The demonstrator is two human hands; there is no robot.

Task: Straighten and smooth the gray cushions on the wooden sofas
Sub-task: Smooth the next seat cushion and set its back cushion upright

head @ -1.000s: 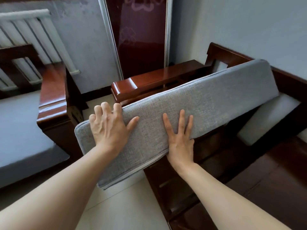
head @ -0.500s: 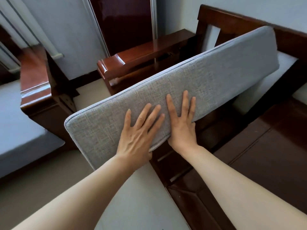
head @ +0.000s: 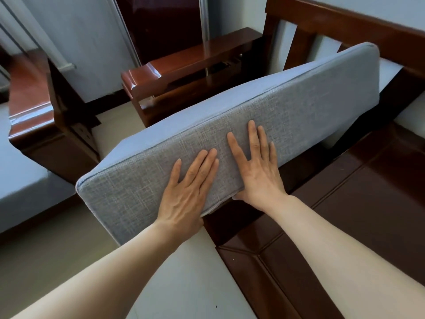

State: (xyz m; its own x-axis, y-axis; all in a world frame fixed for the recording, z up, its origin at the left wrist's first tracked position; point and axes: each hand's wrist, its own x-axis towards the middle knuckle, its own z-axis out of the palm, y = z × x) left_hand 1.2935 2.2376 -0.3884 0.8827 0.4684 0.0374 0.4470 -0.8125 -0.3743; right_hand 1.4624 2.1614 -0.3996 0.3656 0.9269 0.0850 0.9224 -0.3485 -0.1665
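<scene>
A long gray cushion (head: 299,107) stands on its edge, tilted, across the dark wooden sofa seat (head: 368,203), its near end jutting out over the floor. My left hand (head: 186,194) lies flat on the cushion's broad face with fingers straight and spread. My right hand (head: 257,166) presses flat beside it, fingers pointing up the fabric. Both palms reach the cushion's lower edge. The sofa's wooden backrest (head: 345,26) rises behind the cushion's far end.
The sofa's glossy armrest (head: 184,65) sits just behind the cushion. A second wooden sofa with a gray seat cushion (head: 20,180) and armrest (head: 30,100) stands at left. Pale floor tiles (head: 184,284) lie below. A white cushion (head: 411,111) shows at right.
My left hand slid from the cushion's near top corner to the middle beside my right hand. The cushion's upper side has tipped into view, and the view has drawn closer.
</scene>
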